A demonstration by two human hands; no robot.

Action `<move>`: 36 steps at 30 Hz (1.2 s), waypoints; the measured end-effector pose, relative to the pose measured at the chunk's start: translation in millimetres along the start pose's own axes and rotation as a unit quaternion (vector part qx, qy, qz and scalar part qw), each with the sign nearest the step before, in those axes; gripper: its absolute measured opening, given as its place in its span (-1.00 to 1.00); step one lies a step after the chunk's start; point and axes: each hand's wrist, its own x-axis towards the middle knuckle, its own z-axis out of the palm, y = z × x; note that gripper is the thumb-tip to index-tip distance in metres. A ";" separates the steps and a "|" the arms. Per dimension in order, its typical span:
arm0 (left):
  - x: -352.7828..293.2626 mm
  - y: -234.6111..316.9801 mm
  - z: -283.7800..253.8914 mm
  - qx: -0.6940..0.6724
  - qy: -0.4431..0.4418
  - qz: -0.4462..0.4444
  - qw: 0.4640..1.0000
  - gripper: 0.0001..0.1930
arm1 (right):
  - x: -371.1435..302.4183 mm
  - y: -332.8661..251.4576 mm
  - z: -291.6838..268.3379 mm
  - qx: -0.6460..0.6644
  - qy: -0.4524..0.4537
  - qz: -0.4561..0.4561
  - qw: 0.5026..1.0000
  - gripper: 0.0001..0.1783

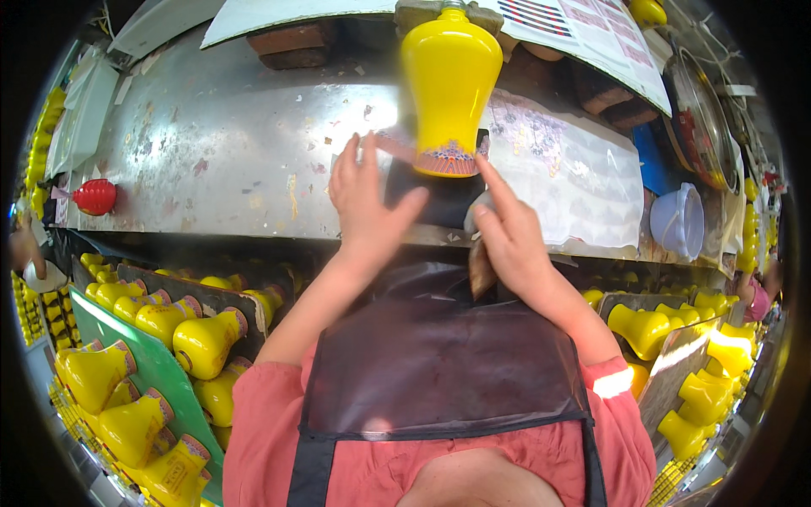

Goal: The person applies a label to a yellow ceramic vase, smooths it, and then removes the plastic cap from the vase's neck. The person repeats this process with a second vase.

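The yellow vase [452, 72] lies ahead of and between the two hands, its patterned band [446, 160] at the near end, just beside the right index fingertip; whether they touch, I cannot tell. The left hand [367, 194] is spread and loose, left of the vase and apart from it. The right hand [511, 232] is partly curled over a brown-ended object [481, 275], its grip unclear.
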 end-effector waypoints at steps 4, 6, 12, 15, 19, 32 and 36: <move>-7.2 8.1 -5.8 0.096 0.097 0.095 0.986 -0.10 | -0.9 6.7 10.2 -0.020 -0.031 0.009 0.999 -0.17; -11.8 17.1 -4.0 0.102 0.046 0.157 0.981 -0.17 | 0.3 7.3 12.4 -0.017 -0.036 0.006 0.999 -0.14; -14.1 30.0 8.3 0.065 0.034 0.185 0.980 -0.24 | 0.3 1.2 14.5 -0.056 -0.039 0.017 0.998 -0.09; -14.8 28.3 9.2 0.069 0.031 0.182 0.980 -0.24 | -0.1 2.1 16.3 -0.073 -0.038 0.019 0.996 -0.08; -14.9 27.0 10.8 0.065 0.036 0.182 0.981 -0.24 | -1.9 3.7 21.7 -0.083 -0.037 0.044 0.995 -0.07; -16.1 27.3 9.1 0.045 0.019 0.164 0.985 -0.24 | 33.5 7.5 -27.7 0.293 0.074 0.081 0.950 -0.76; -16.5 25.5 9.0 0.022 0.016 0.155 0.988 -0.22 | 50.0 -2.4 -19.0 -0.075 0.230 -0.139 0.960 -0.72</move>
